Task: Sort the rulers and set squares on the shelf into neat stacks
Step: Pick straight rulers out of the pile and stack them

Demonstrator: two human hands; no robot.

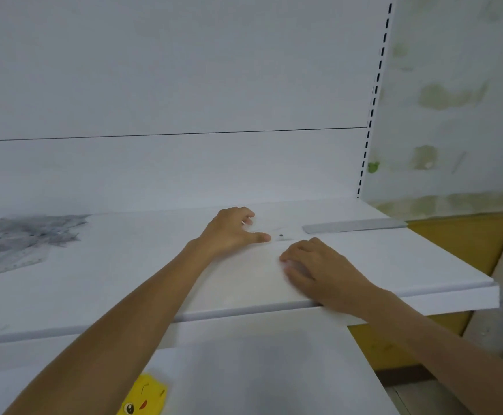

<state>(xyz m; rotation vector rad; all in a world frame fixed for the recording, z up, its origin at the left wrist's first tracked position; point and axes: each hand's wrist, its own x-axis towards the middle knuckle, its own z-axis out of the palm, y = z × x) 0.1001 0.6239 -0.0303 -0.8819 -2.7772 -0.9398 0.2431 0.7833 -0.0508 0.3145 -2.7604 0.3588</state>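
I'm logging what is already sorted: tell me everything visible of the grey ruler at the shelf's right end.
The grey ruler is a long, thin, flat strip, pale grey; its markings are too blurred to read. It lies flat on the white shelf, toward the back right, its far end reaching the shelf's right edge. The right hand lies apart from it.

I see left hand (232, 232) and right hand (313, 265) resting on the white shelf (142, 280); grey ruler (355, 225) to their right, heap of clear rulers (19, 238) far left.
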